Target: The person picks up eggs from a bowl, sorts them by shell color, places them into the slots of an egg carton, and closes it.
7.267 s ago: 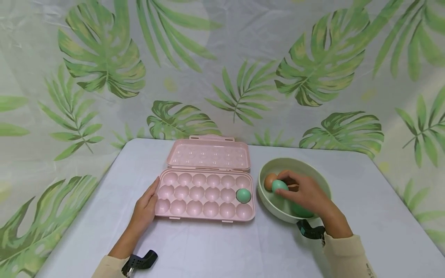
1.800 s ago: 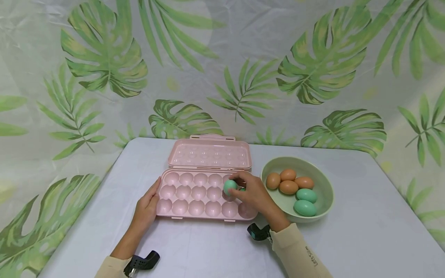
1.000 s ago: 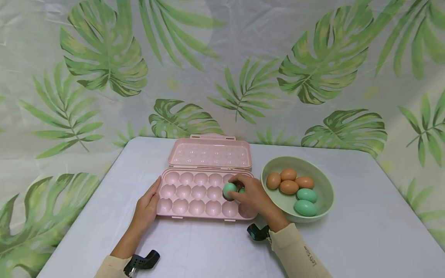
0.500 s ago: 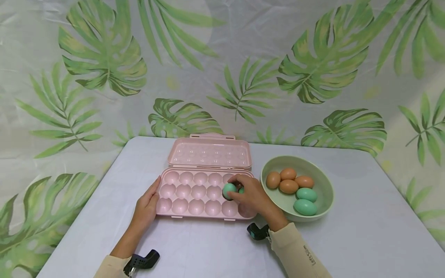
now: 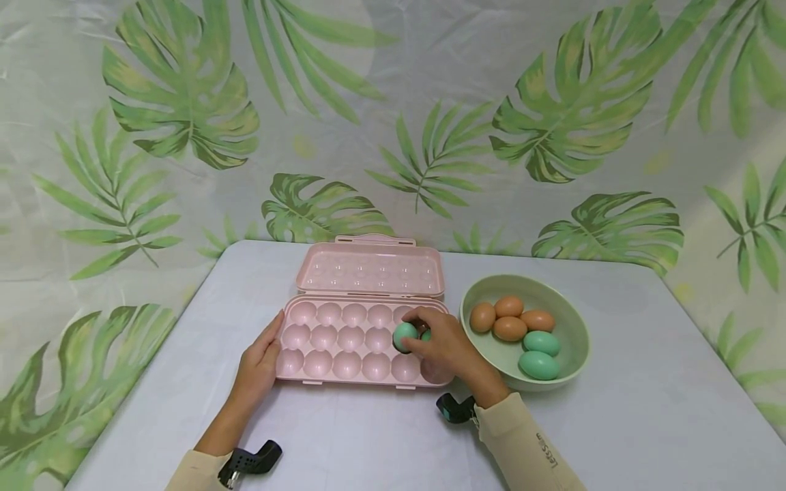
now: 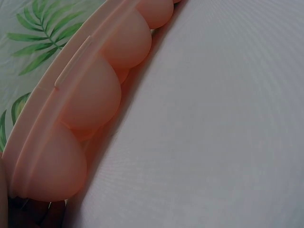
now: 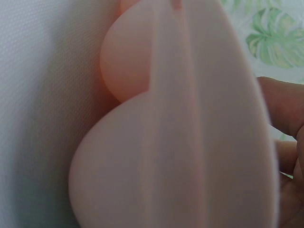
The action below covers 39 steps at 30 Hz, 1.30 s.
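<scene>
A pink egg carton (image 5: 332,352) lies with its lid folded back, cups facing up. My left hand (image 5: 259,361) grips the carton's left end; in the left wrist view its fingers (image 6: 35,212) show dark beneath the end cup. My right hand (image 5: 443,341) pinches a green egg (image 5: 405,336) between thumb and fingers, the egg sitting low in a middle-row cup, second column from the right. Another green egg (image 5: 426,335) peeks out behind those fingers, mostly hidden. In the right wrist view, the carton's underside blocks the egg, and only parts of the right hand's fingers (image 7: 280,105) show.
Right of the carton stands a pale green bowl (image 5: 574,361) holding several brown eggs (image 5: 510,330) and two green eggs (image 5: 539,365). A white cloth covers the table (image 5: 368,436). Behind it hangs a leaf-patterned curtain (image 5: 430,88).
My right hand has carried the green egg from the bowl leftward to the carton, then lowered it slightly into the cup. Over the last second both hands have stayed nearly still.
</scene>
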Available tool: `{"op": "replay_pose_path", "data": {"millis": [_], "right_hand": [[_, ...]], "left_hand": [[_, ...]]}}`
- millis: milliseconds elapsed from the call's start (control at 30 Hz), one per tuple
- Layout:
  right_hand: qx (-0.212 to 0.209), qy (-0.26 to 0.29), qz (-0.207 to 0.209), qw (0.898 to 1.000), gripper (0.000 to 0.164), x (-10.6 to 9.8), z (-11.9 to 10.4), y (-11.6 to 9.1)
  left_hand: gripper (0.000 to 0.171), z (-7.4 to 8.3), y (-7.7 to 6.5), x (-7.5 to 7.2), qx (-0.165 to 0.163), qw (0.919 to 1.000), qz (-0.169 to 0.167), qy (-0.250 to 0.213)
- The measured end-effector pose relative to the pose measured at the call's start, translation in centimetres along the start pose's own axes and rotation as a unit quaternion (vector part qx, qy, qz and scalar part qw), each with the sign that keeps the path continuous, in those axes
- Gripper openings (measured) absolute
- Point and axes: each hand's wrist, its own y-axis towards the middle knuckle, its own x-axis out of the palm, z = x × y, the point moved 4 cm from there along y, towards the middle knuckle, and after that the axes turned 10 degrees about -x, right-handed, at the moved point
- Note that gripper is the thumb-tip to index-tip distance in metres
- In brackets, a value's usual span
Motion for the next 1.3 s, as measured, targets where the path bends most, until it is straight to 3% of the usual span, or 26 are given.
{"op": "replay_pose_path", "data": {"millis": [833, 1300], "right_hand": [[-0.019, 0.033, 0.0, 0.999, 0.035, -0.7, -0.7, 0.0], [0.002, 0.059, 0.005, 0.998, 0.036, -2.2, -1.3, -0.1]], "left_hand": [[0.046, 0.6, -0.3, -0.1, 0.008, 1.0, 0.0, 0.001], [0.046, 0.1, -0.1, -0.1, 0.004, 1.0, 0.004, 0.005]]}}
